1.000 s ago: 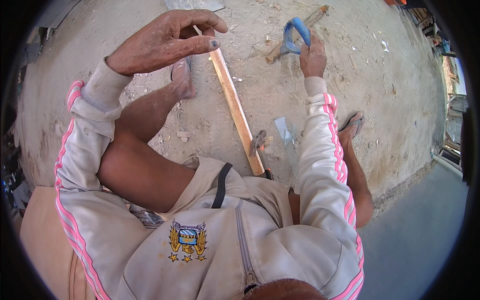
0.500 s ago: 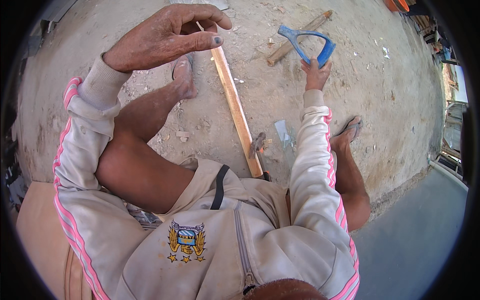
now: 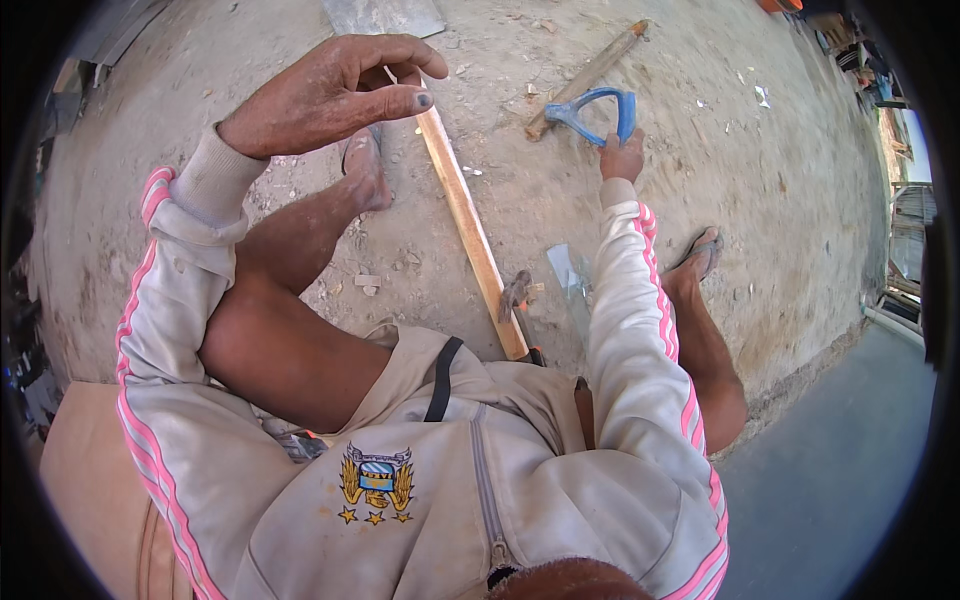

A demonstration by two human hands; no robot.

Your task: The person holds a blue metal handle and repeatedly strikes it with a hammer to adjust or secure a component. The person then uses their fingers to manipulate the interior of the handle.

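One bare left hand (image 3: 335, 105) curls loosely, a gap showing between thumb and fingers; I cannot tell whether it touches the wooden strip (image 3: 465, 220), whose upper end meets the thumb in view. At the strip's lower end lies a hammer (image 3: 514, 296), then glass pieces (image 3: 566, 272) on the ground. Farther up lies a rough wooden stick (image 3: 600, 70). Beside it, the blue looped handle (image 3: 627, 112) sits in the right hand (image 3: 622, 157), fingers closed on its near corner.
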